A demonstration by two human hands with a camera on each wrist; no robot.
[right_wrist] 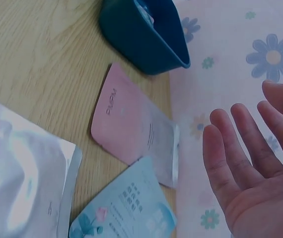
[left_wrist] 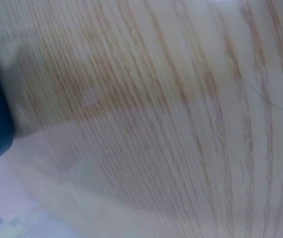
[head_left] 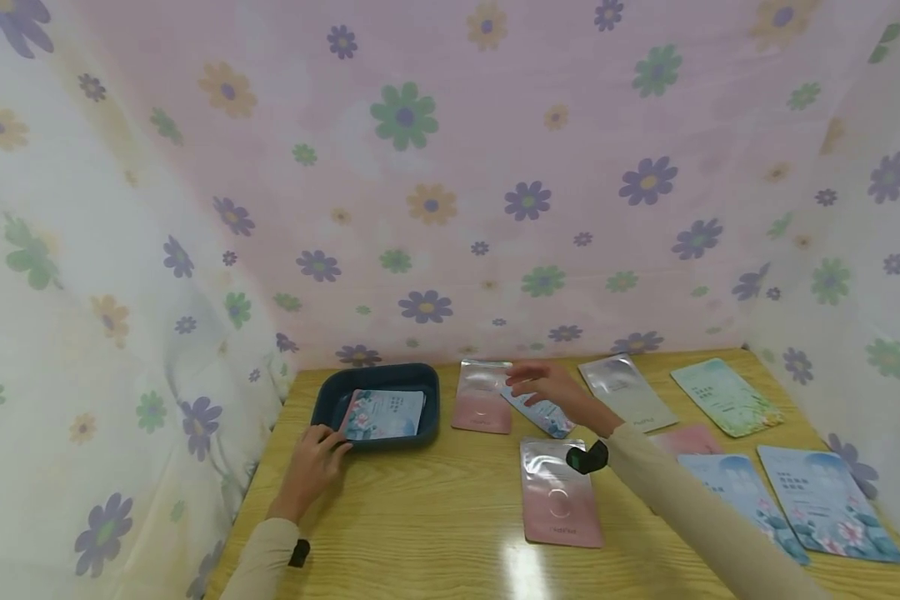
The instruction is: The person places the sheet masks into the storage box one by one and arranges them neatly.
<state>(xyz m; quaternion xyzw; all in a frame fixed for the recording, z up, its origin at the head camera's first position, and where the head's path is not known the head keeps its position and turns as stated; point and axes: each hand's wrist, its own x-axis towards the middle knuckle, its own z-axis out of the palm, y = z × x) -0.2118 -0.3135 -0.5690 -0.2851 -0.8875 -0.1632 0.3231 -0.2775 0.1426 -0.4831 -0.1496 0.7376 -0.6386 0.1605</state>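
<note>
In the head view my left hand (head_left: 318,467) grips the front left corner of a dark blue plastic bin (head_left: 431,408), fingers bent at the rim. Inside the bin a blue floral face mask sachet (head_left: 386,414) lies over a pink one that shows at its left edge. My right hand (head_left: 551,390) hovers over the back of the table, fingers spread and holding nothing. Below it lies another blue floral sachet (right_wrist: 126,203), overlapped by the hand in the head view. A pink and silver sachet (right_wrist: 126,114) sits between that one and the bin.
Nearer the front lies a second pink and silver sachet (head_left: 558,496). To the right are a silver sachet (head_left: 630,392), a green one (head_left: 727,396) and two blue floral ones, partly behind my right sleeve (head_left: 690,500). Flowered cloth (head_left: 480,250) encloses the wooden table (head_left: 405,517).
</note>
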